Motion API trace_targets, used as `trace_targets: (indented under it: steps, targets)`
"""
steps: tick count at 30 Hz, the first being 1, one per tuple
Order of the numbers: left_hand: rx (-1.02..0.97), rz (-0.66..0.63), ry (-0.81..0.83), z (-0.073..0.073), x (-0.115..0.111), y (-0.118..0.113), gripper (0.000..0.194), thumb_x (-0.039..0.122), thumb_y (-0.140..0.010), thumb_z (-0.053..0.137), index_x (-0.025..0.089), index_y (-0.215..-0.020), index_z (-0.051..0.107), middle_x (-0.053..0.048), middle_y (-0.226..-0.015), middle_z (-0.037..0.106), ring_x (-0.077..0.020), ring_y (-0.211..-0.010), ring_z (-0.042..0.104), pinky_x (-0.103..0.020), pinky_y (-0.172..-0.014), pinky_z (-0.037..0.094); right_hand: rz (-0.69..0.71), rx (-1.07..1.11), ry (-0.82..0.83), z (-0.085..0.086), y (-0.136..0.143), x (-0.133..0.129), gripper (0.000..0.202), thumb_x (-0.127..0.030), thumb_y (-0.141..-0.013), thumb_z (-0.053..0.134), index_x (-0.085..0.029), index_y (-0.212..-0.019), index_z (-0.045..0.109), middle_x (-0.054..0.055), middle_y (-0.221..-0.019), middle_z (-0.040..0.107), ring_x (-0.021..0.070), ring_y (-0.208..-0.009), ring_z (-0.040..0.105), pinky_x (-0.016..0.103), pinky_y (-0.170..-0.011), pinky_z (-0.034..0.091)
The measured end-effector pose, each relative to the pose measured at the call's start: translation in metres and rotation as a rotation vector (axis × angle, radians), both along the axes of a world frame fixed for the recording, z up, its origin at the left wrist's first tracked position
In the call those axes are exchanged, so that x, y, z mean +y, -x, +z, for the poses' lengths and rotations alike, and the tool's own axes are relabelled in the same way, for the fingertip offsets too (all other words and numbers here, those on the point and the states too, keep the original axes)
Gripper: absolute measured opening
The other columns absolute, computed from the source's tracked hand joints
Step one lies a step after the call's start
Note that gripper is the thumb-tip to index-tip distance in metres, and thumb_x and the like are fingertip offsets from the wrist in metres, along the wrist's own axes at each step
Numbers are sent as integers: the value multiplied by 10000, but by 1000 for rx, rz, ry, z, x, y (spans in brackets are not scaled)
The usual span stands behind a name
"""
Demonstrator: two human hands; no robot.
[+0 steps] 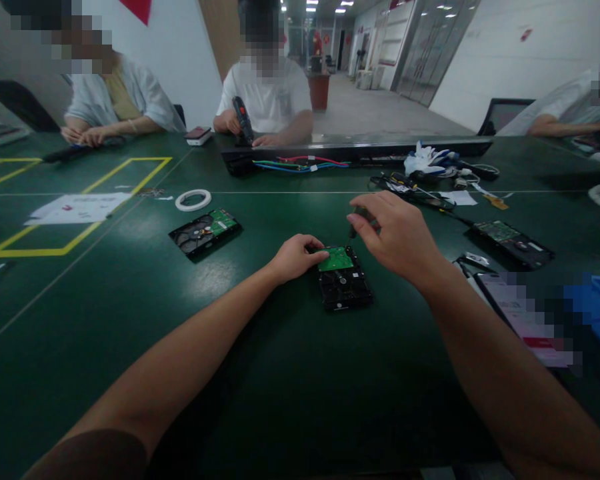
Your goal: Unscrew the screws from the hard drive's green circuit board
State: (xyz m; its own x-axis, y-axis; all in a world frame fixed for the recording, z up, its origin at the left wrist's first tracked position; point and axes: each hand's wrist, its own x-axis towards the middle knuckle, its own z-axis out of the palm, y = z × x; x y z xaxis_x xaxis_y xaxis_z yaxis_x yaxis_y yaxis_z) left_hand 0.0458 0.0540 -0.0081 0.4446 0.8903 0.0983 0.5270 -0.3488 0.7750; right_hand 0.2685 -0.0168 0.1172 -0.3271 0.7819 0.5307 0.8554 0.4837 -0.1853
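Note:
A black hard drive (346, 288) with a green circuit board (336, 259) lies board side up on the green table, in front of me. My left hand (300, 257) grips its far left edge, the thumb resting on the board. Above the far right corner, my right hand (390, 230) is closed around the handle of a screwdriver (361, 217). The screwdriver's shaft points down to the board's corner; whether its tip sits in a screw is too small to tell.
More hard drives lie left (205, 233) and right (513, 243). A tape roll (193, 200) and papers (80, 208) are on the left. Cables (410, 187), gloves (430, 160) and a phone (520, 313) are on the right. Across the table, a person holds a power screwdriver (243, 119).

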Motion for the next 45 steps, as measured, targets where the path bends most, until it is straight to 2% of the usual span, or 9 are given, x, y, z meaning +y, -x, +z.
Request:
trace_targets:
  steps: [4, 11, 17, 30, 36, 45]
  targets:
    - [15, 9, -10, -1, 0, 0, 326, 448, -905, 757, 193, -1107, 779, -67, -1028, 737, -184, -807, 630, -314, -708, 477, -17, -10, 22, 1, 0, -1, 237, -296, -1021, 523, -210, -1189, 667, 131, -1098, 741, 298, -995, 674, 423, -851, 474]
    - [50, 20, -40, 2, -2, 0, 297, 439, -912, 749, 198, -1086, 774, -66, -1020, 716, -188, -817, 631, -319, -719, 477, 59, 60, 94, 5, 5, -6, 251, -182, -977, 511, -215, -1181, 654, 94, -1021, 754, 252, -857, 674, 391, -796, 469]
    - [64, 39, -70, 4, -5, -3, 377, 516, -891, 771, 192, -1084, 757, -70, -1028, 704, -191, -810, 626, -325, -724, 484, 75, 47, 111, 5, 5, -6, 242, -179, -965, 520, -211, -1172, 642, 101, -1050, 749, 253, -863, 663, 389, -798, 465]
    - [85, 49, -81, 4, -7, -3, 367, 501, -880, 788, 199, -1083, 742, -79, -1034, 701, -216, -866, 641, -343, -756, 503, 82, 65, 117, 6, 5, -7, 228, -137, -960, 508, -208, -1142, 626, 95, -1027, 737, 244, -857, 661, 376, -793, 455]
    - [88, 36, -80, 5, -6, -2, 380, 504, -884, 786, 194, -1102, 746, -79, -1033, 698, -214, -847, 635, -352, -753, 497, 66, 48, 100, 4, 6, -6, 213, -150, -964, 533, -205, -1149, 623, 99, -1034, 742, 248, -855, 667, 380, -788, 453]
    - [73, 33, -67, 5, -6, -2, 376, 505, -875, 784, 197, -1088, 751, -75, -1024, 699, -217, -852, 637, -350, -749, 500, -65, 10, 46, 2, 6, -4, 146, -326, -1007, 579, -223, -1093, 634, 106, -982, 741, 278, -867, 660, 393, -768, 441]
